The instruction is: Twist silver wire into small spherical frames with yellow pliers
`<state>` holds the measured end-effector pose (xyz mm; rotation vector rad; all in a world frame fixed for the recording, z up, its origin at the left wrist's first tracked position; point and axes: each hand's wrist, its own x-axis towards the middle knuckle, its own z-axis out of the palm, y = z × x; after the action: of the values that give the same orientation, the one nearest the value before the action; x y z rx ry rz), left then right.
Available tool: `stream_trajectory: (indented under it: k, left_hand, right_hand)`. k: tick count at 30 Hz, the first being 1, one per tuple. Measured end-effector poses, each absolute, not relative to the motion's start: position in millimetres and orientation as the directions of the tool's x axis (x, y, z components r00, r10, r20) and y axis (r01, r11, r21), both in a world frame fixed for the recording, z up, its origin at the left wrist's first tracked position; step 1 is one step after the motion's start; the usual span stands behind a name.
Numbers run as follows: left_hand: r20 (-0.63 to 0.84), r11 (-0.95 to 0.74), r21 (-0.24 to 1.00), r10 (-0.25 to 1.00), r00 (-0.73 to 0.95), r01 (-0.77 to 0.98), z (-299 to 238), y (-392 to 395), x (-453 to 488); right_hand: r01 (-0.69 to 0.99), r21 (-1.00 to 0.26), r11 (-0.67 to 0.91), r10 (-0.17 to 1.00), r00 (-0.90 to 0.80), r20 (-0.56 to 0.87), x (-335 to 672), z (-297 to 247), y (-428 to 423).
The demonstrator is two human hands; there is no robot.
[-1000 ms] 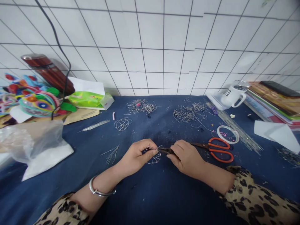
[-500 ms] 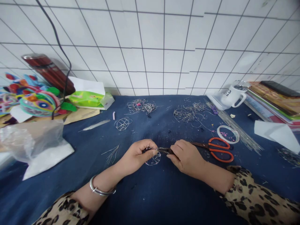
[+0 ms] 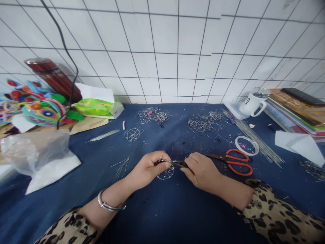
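Between thumb and fingers, my left hand (image 3: pixel 150 168) pinches a small round wire frame (image 3: pixel 166 173) with tiny pinkish beads on it. My right hand (image 3: pixel 201 169) is closed around a pair of pliers (image 3: pixel 179 163), whose handles are mostly hidden in the palm. The jaws of the pliers point left and meet the wire at my left fingertips. Right of my right hand lie scissors (image 3: pixel 238 162) with orange handles. A finished-looking wire ball frame (image 3: pixel 134 134) rests farther back on the left, and several short wires (image 3: pixel 123 167) lie beside my left forearm.
Tangled wire piles (image 3: pixel 153 116) sit near the wall. At the right are a round dish (image 3: pixel 246 145) with pink beads, long straight wires (image 3: pixel 261 144), a white mug (image 3: pixel 255 103) and stacked books. A plastic bag (image 3: pixel 48 156), tissue pack (image 3: pixel 98 107) and red flask (image 3: pixel 54 79) stand left.
The view has shifted very slightly. Both hands, the wire frame and the pliers stay in nearly the same place.
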<state>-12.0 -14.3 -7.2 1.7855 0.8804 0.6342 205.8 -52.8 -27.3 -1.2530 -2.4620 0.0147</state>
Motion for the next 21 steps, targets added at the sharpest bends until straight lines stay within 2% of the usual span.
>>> stream_trajectory:
  k: [10,15,21]
  left_hand:
    - [0.016,-0.216,0.939,0.804,0.594,0.267,-8.4,-15.6,-11.4]
    - [0.016,-0.213,0.938,0.815,0.579,0.274,-8.7,-15.5,-10.8]
    - [-0.016,-0.142,0.957,0.845,0.535,0.252,-11.6,-12.7,-8.7]
  right_hand:
    - [0.781,-0.183,0.597,0.786,-0.524,0.327,205.6,-27.6,-54.2]
    - [0.792,-0.189,0.580,0.805,-0.521,0.285,204.7,-27.3,-54.3]
    - [0.801,-0.288,0.526,0.848,-0.466,0.253,208.0,-28.0,-51.7]
